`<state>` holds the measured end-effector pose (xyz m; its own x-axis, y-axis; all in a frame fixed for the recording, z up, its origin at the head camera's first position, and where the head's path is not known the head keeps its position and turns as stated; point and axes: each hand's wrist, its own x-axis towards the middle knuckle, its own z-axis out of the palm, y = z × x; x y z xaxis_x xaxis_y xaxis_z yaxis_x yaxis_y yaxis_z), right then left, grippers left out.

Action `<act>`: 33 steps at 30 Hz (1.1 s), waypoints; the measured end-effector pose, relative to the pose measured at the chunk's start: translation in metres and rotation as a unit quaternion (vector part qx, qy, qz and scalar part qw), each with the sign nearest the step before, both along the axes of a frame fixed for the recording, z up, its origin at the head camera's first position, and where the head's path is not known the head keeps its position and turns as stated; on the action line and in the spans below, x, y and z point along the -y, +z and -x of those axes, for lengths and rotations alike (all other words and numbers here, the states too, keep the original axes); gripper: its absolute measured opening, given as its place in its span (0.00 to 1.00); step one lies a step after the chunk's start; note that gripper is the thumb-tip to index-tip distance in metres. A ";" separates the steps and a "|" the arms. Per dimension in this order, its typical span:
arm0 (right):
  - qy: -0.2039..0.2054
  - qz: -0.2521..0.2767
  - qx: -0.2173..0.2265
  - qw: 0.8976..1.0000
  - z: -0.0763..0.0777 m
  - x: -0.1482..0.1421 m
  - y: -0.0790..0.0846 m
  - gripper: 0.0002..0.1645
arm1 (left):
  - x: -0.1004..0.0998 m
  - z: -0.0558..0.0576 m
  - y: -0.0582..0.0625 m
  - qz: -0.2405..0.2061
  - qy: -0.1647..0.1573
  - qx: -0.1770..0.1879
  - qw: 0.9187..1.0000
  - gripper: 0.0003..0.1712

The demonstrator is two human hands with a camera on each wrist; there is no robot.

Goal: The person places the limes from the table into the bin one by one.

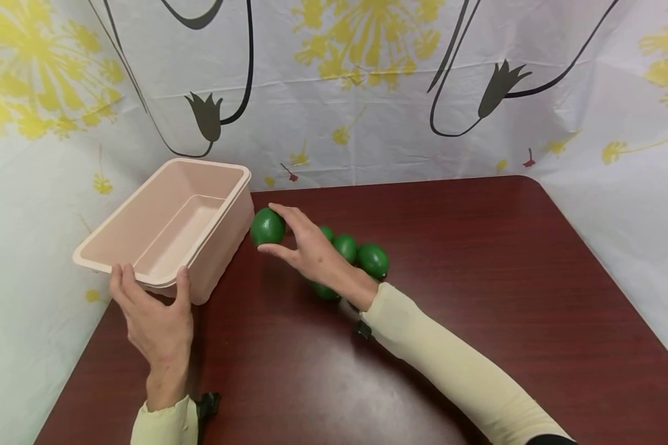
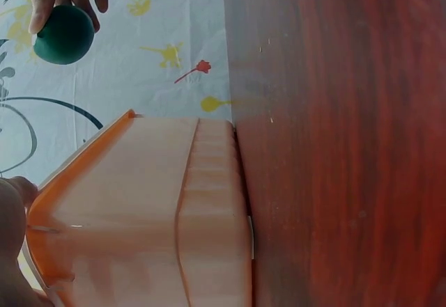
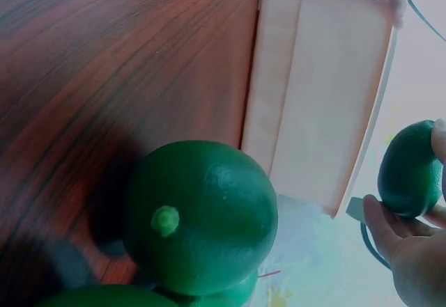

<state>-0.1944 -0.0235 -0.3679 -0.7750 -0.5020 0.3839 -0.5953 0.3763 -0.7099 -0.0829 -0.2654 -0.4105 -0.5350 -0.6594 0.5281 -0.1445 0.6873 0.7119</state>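
A green lime is pinched between the thumb and fingers of my right hand, raised above the table beside the bin's right wall. My left hand grips the near rim of a pale pink plastic bin, fingers over the edge and thumb at the near right corner. Nothing shows on the bin's floor in the head view. Several more limes lie clustered on the table under my right wrist, partly hidden by it. One of these limes looms large in the right wrist view.
The dark red wooden table has a rounded far right corner. A white sheet printed with yellow and grey flowers hangs behind it and along both sides. The bin stands at the table's left edge.
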 end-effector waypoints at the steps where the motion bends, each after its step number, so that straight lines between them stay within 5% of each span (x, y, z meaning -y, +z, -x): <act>1: 0.000 0.000 0.000 1.000 0.000 0.001 0.000 0.48 | 0.000 0.000 0.000 0.000 0.000 -0.001 1.000 0.51; 33: 0.034 0.031 0.009 0.999 0.000 0.033 0.011 0.45 | -0.001 -0.001 0.001 0.000 0.001 0.019 1.000 0.52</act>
